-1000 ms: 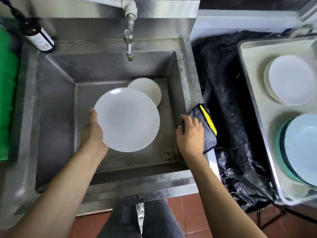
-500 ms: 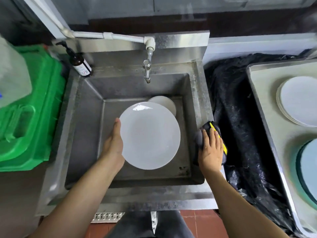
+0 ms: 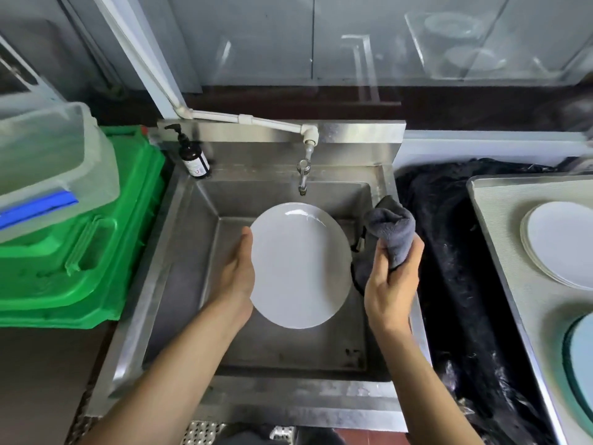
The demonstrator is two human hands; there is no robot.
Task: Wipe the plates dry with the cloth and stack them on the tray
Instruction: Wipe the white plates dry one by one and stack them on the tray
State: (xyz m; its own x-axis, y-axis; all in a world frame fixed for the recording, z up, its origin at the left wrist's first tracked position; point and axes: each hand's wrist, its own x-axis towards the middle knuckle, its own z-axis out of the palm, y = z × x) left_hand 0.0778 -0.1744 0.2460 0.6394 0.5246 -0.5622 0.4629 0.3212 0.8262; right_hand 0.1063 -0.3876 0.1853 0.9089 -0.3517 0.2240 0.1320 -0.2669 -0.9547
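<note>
Since the earlier frame the cloth (image 3: 390,231) has left the sink (image 3: 189,252) edge and now sits bunched in the right hand (image 3: 390,281), whose fingers are curled tight around it, just beside the plate (image 3: 300,264). Left hand (image 3: 239,274) grips the plate's left rim, thumb on the face, holding it tilted above the basin. Whether another plate lies beneath I cannot tell; this one hides the spot. Wiping has not begun, I judge: pick-up is done. Next, the cloth must press onto the plate's face and sweep round. On the right, the tray (image 3: 494,226) carries a stack (image 3: 560,244) of white plates.
</note>
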